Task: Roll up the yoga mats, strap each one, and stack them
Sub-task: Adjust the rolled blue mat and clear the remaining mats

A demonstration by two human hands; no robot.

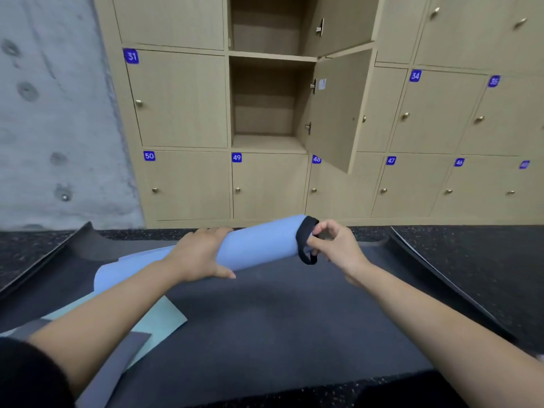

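Blue mat: the blue mat [259, 242] is rolled into a tube and lies across the middle of my view. Its axis runs from 8 o'clock up to 2 o'clock. The right end is tight. At the left end a loose flap of the same mat spreads out toward 8 o'clock.
Strap: a black strap [303, 234] goes around the right end of the roll, close to the rim. One loop of it hangs down at the near side.
Left hand: my left hand [200, 254] grips the roll near its middle. The fingers curl over the top to the far side, and the thumb presses on the near side.
Right hand: my right hand [335, 245] is at 3 o'clock from the roll's end. Thumb and first fingers pinch the strap, and the other fingers are bent and hold nothing.
Under the roll: a dark mat [279, 313] lies flat on the floor [471, 245], and the roll rests on its far part.
Other mats: at 7 o'clock a teal mat [159, 316] shows under my left arm, and a grey mat [117, 360] lies partly over it.
Behind: wooden lockers [182, 98] with blue number plates fill the 12 o'clock side. One door [335, 107] is open. A concrete wall [53, 113] is at 10 o'clock.
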